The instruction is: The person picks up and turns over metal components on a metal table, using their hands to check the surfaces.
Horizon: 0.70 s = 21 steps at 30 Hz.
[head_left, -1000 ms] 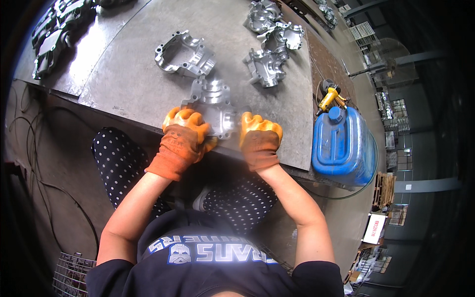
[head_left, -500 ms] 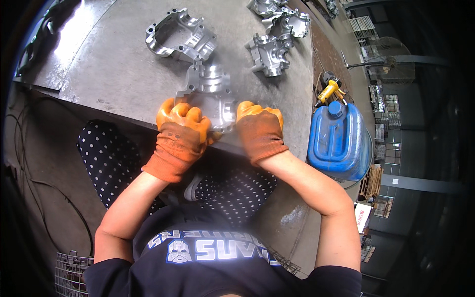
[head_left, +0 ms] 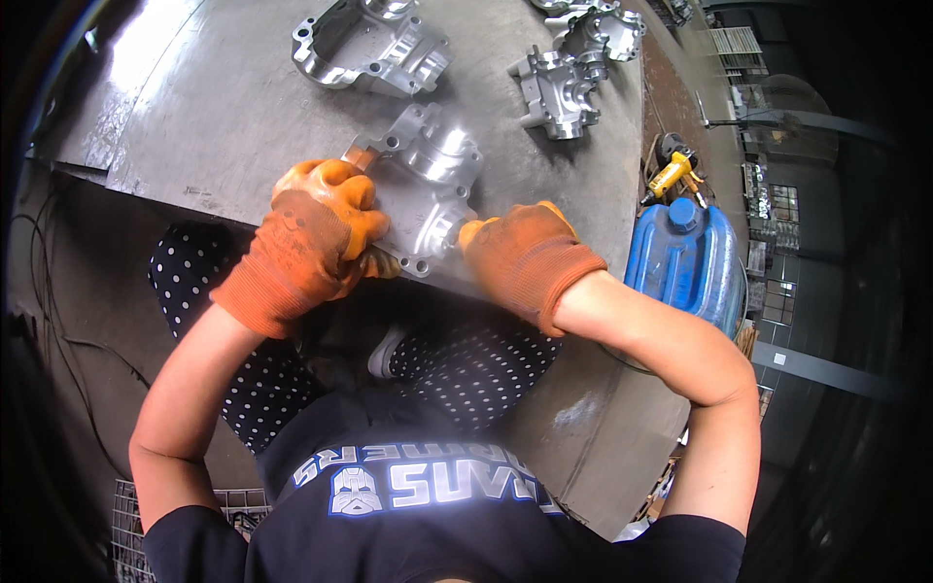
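Workshop in dim light at the far right, with a grey beam [head_left: 836, 374] and, small and hazy, a round fan [head_left: 797, 121]. Nearer, a broad metal table [head_left: 224, 136], grey and scuffed, with bright glare at its upper left and a brown surface [head_left: 677, 107] past its right side. Just beside the table's near right corner, a blue jerrycan [head_left: 680, 255], cap uppermost. New within the last second: a right elbow [head_left: 729, 384] farther out, a fist turned more inward, a slight clockwise turn of the nearest casting [head_left: 413, 199] – by judgement, a sign of closer attention to its near right end. On the table's far side, an open-framed casting [head_left: 389, 76], cut off by the rim of the view; to the right, a cluster of castings [head_left: 561, 97]. At the table's near edge, the nearest casting, under the left hand [head_left: 316, 228], orange-gloved, with fingers clamped over its left wall. At its near right side, the right hand [head_left: 525, 257], likewise gloved and balled up – contents, if any, impossible to tell. Behind the jerrycan, a yellow hand tool [head_left: 671, 177], untouched.
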Motion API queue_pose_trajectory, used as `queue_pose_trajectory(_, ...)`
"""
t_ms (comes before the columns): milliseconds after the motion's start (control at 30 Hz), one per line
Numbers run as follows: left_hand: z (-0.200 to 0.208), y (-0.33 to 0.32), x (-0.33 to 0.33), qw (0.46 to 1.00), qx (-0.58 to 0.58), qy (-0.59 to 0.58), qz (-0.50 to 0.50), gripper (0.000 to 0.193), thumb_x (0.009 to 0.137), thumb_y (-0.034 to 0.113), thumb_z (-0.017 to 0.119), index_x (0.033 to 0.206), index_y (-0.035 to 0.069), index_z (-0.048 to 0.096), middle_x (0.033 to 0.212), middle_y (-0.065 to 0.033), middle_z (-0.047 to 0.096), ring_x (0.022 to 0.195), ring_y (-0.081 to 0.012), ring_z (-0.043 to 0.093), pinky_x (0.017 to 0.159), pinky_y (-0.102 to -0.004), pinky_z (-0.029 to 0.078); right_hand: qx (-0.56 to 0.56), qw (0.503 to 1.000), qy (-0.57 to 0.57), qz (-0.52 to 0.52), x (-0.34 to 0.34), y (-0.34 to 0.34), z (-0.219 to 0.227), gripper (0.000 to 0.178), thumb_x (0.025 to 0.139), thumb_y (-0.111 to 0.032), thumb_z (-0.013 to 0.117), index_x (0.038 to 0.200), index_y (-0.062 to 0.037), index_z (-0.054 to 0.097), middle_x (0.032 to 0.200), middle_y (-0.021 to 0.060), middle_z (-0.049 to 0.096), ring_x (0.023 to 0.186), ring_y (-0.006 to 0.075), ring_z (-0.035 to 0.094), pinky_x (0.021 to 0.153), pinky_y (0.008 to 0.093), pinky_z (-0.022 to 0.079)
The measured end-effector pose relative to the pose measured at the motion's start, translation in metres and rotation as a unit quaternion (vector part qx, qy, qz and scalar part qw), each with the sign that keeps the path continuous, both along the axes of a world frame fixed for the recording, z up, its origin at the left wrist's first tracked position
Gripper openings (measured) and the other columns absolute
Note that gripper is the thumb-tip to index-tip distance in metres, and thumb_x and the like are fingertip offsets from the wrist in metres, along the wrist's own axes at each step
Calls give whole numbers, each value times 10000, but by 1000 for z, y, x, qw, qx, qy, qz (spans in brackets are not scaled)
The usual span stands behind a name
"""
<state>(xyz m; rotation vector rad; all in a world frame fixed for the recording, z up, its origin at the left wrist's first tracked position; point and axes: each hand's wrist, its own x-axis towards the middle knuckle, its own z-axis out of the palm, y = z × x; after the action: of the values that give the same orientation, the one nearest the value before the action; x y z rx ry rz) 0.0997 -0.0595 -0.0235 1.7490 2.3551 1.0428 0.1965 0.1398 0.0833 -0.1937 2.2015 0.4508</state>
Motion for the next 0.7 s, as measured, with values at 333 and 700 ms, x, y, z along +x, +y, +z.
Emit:
queue_pose_trajectory(333,1,-6,-22,997,12,-9,-77,288,597,102,736,881,151,732,991,-44,650,1031,-305,590,911,-433,472,-213,976,-44,-16,-9,22,-6,238,825,-150,658,1024,-23,689,963,206,724,933,389,702,795,468,550)
queue_pose_trajectory(700,13,23,1,997,-70,33,0,269,688,364,837,854,172,752,915,-28,667,1027,-297,617,878,-447,462,-581,756,141,-267,51,60,-37,286,878,-135,663,1121,15,655,1000,171,703,930,248,674,855,381,526)
